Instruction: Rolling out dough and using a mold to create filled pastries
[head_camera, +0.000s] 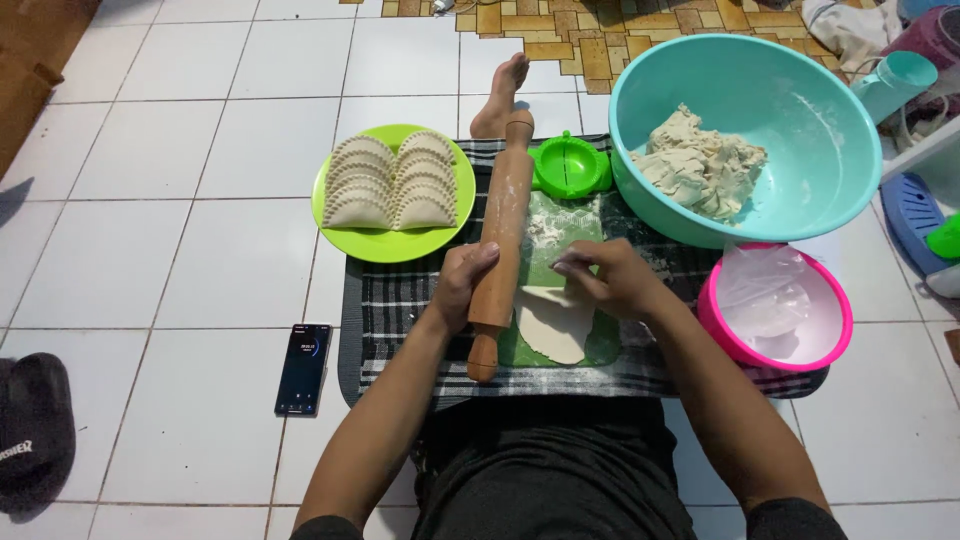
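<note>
Rolling pin (502, 232) in left hand (462, 283)

1. The floor (200, 250) is laid with large white glossy tiles with grey grout lines.
2. At the top, a patch of brown and tan mosaic tiling (590, 35) meets the white.
3. A brown wooden piece (35, 60), perhaps furniture, fills the top left corner.
4. Light is even and soft, with faint reflections on the tiles.
</note>
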